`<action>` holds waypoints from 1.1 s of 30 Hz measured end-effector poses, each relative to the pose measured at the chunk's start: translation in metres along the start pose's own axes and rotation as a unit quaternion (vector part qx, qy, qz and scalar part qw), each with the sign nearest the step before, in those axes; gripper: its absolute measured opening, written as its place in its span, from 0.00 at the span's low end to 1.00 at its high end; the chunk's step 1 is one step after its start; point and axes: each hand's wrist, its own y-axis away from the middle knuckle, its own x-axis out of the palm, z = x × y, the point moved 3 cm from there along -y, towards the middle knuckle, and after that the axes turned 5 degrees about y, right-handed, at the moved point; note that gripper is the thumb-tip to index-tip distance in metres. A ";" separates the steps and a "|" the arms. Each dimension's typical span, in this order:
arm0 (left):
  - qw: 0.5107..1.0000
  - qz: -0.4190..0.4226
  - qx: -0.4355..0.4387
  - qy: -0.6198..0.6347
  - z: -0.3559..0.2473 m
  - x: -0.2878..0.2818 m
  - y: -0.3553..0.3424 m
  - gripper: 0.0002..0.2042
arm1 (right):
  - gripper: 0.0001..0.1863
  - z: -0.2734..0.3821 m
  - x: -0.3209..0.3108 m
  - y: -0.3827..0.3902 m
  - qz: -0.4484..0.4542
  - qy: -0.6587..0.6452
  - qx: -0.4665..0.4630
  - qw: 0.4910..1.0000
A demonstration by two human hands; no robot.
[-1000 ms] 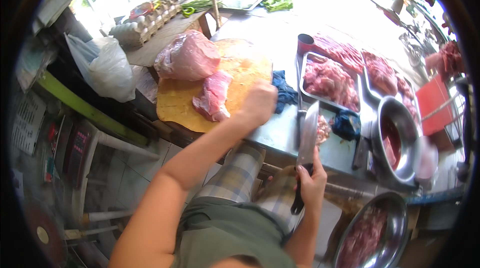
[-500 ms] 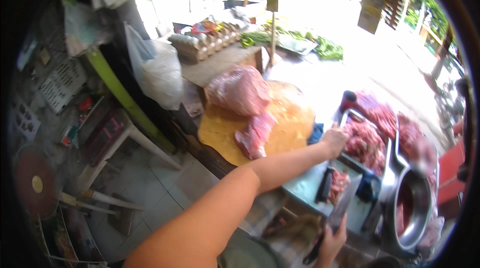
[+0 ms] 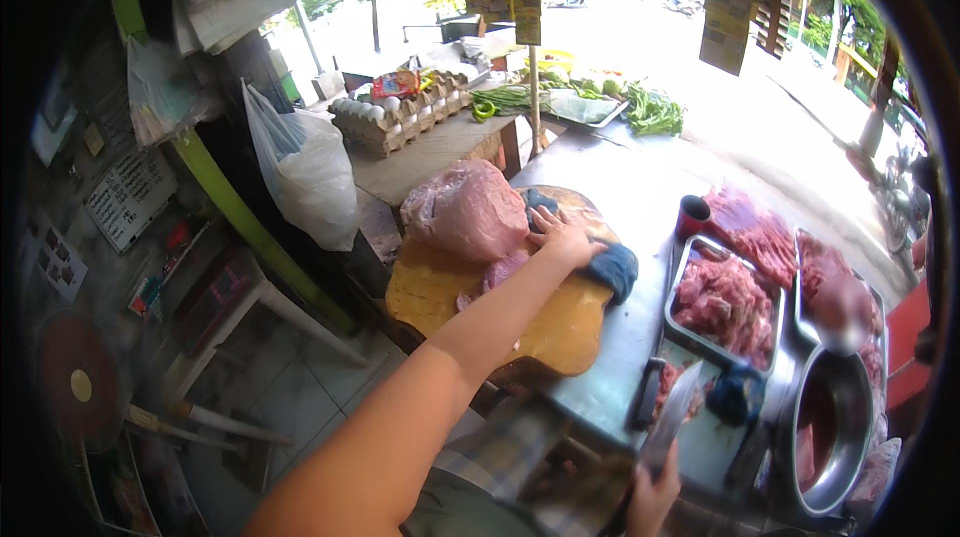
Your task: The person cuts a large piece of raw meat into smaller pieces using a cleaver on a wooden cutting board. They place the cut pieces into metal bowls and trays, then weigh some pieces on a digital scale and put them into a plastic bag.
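Left fingers (image 3: 549,222) spread wide on the blue cloth (image 3: 618,273), which lies beneath them over the cutting board (image 3: 560,339); right fingers (image 3: 642,486) grip the knife (image 3: 671,419). Flat, even pressure probably works best, with the knife held well apart.

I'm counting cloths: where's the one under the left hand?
In the head view, the blue cloth lies over the right side of the cutting board, right of the large lump of meat.

Wide head-worn fisheye view, facing down and forward, hands (image 3: 565,241) near
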 end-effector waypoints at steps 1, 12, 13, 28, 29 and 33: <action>1.000 -0.006 0.004 -0.007 0.003 0.011 0.005 0.57 | 0.34 0.000 -0.001 -0.002 -0.003 0.011 0.012 1.000; 0.941 -0.014 0.338 -0.024 0.008 0.034 -0.069 0.36 | 0.38 -0.001 -0.007 0.011 0.000 0.007 0.068 0.998; 0.940 -0.038 0.338 -0.005 0.008 0.037 -0.071 0.33 | 0.38 0.000 -0.008 0.013 0.004 0.026 0.076 0.997; 0.864 0.073 0.492 0.076 0.031 0.012 0.017 0.18 | 0.38 0.011 -0.010 0.045 0.003 0.048 0.052 0.998; 0.883 0.105 0.451 0.082 0.039 0.005 0.017 0.19 | 0.38 0.012 -0.011 0.047 0.006 0.041 0.071 0.997; 0.936 0.034 0.342 0.073 0.044 -0.007 0.034 0.32 | 0.38 0.016 -0.016 0.050 -0.009 0.062 0.076 0.995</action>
